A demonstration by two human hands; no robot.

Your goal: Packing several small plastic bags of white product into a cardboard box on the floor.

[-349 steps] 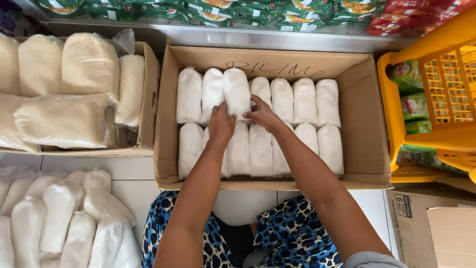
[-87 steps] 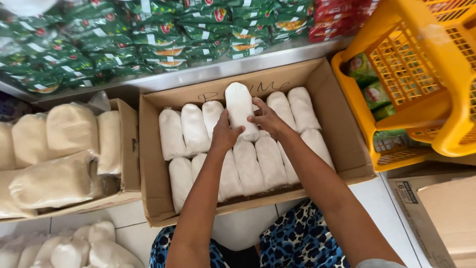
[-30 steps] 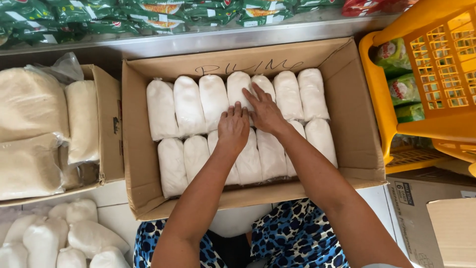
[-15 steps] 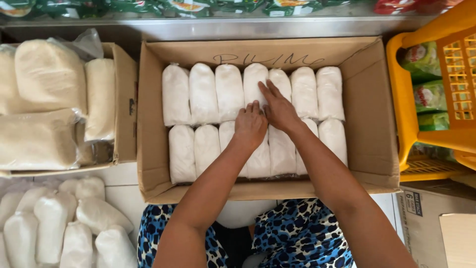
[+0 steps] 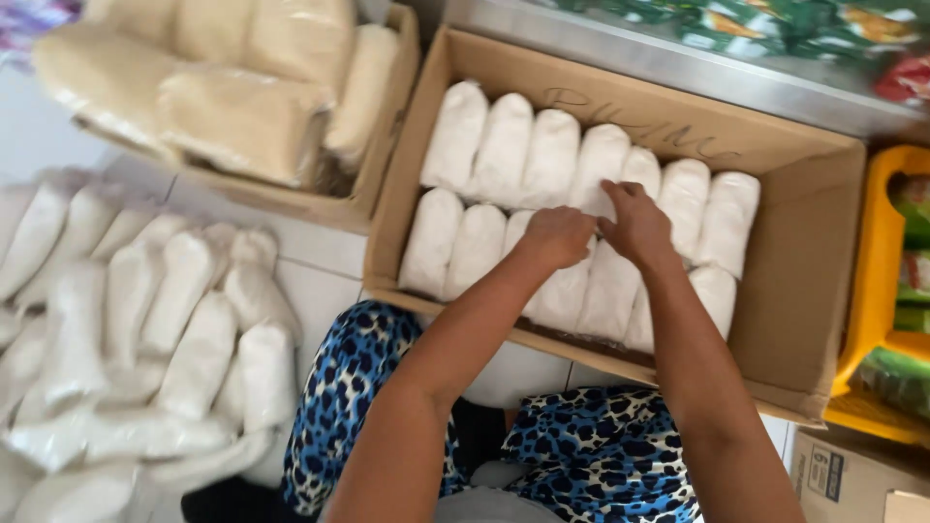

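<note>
Meanwhile, left hand (image 5: 560, 235) and right hand (image 5: 636, 225) rested curled, grasping nothing, on white powder-filled plastic bags (image 5: 504, 155) packed in brown cardboard box (image 5: 804, 242); row-settling step; next likely needed another bag from floor pile (image 5: 145, 320).

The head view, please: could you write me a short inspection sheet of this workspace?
Surface: white tiled floor.
Job's things: cardboard box packed with two rows of white bags.
Clutter: loose white bags heaped on the floor; second box of beige bags.
Grippers: left hand and right hand rest on the packed bags.
Cables: nothing seen.
Surroundings: yellow crate, metal shelf edge.
</note>
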